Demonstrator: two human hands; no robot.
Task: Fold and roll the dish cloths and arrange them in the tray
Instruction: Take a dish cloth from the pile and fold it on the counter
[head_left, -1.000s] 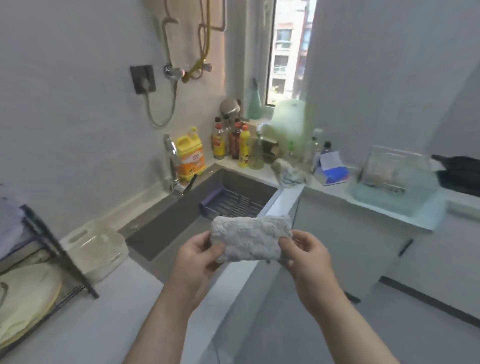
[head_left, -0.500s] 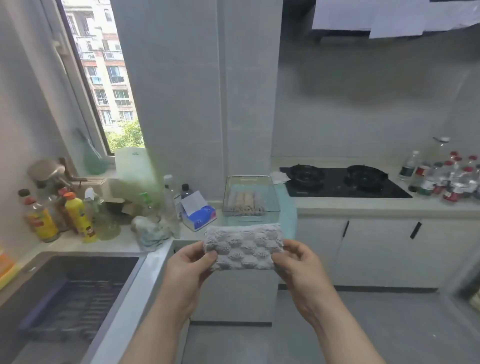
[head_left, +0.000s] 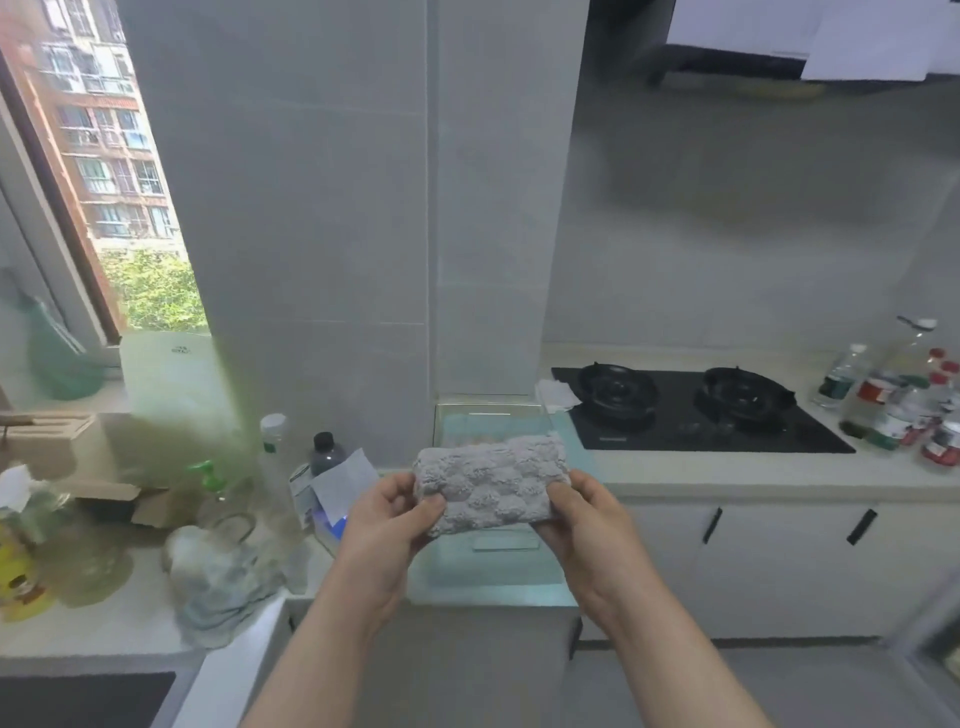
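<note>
Dish cloth (head_left: 488, 483), grey and bobbly, folded into a thick oblong, is held in the air between both hands at chest height. The left hand (head_left: 387, 525) grips its left end, thumb curled over the front and fingers tucked behind; the right hand (head_left: 582, 514) pinches the right end the same way. Just behind the cloth stands the clear tray (head_left: 488, 409) on a pale green mat (head_left: 493, 577) at the corner of the worktop (head_left: 727, 475) (the cloth covers most of the tray from where I stand, so I cannot tell what lies in it). To the right a black two-burner hob (head_left: 701, 410) is set into the worktop, with a cluster of bottles (head_left: 904, 400) at its far end. To the left a crumpled cloth (head_left: 223, 587) lies among more bottles below the window (head_left: 104, 171).
</note>
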